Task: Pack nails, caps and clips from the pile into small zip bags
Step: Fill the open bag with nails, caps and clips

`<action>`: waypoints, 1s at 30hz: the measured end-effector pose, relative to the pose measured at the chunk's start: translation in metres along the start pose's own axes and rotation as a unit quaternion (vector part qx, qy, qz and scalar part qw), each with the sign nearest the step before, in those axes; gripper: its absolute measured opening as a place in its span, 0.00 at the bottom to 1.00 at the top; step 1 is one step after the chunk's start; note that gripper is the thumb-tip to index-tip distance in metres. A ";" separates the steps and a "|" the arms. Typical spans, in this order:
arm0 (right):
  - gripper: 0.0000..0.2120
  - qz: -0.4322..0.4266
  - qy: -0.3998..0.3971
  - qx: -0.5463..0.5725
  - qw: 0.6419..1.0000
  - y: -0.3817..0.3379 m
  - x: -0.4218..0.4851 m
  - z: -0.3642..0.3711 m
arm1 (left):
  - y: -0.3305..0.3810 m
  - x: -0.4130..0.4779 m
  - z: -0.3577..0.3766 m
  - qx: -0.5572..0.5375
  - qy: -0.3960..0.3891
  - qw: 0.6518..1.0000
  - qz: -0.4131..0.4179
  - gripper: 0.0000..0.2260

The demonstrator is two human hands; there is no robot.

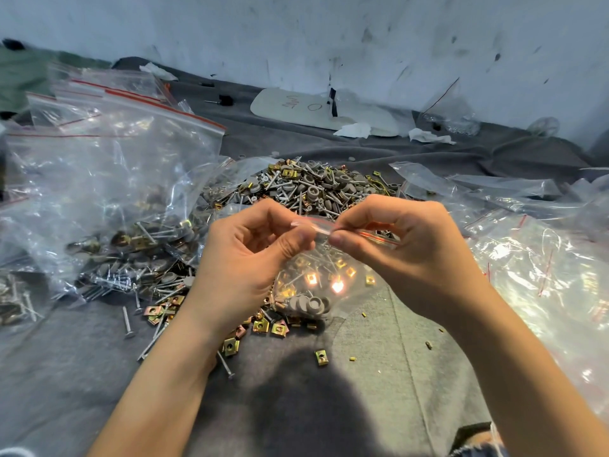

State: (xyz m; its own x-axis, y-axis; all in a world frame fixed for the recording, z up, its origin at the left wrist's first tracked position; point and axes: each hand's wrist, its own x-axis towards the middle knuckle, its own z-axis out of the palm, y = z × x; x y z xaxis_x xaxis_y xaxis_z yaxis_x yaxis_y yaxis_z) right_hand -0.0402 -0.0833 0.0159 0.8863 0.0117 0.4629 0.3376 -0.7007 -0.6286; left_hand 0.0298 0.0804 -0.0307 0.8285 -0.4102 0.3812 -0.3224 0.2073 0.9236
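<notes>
- Wrinkly grey cloth (379, 374) covers the whole surface, right up to the wall.
- Just past the left grip (250, 258) and right grip (405, 255): the pile (306, 186) of nails, caps and clips.
- Left of the left grip: big zip bags (108, 179) stuffed with hardware.
- Under the left grip: loose clips (260, 326) and loose nails (127, 322).
- Right of the right grip: flat clear bags (534, 265).
- Way behind both: a white board (296, 108) and crumpled tissue (354, 130).

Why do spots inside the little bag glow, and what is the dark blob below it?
Head view: light glints off metal clips in the small zip bag; the blob is a shadow on the grey cloth; the bags at right wash out in glare; wide lens bends the edges.
</notes>
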 end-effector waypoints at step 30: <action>0.04 -0.022 0.009 -0.012 1.000 -0.006 0.000 0.005 | 0.003 0.001 -0.006 0.041 -0.033 0.997 0.050 0.06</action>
State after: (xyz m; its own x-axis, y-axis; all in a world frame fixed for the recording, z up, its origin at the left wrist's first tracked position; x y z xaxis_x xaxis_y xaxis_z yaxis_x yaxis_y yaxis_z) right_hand -0.0404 -0.0758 0.0167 0.8655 0.0302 0.5000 0.3677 -0.7162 -0.5932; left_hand 0.0323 0.0859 -0.0283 0.7600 -0.4487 0.4702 -0.4396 0.1779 0.8804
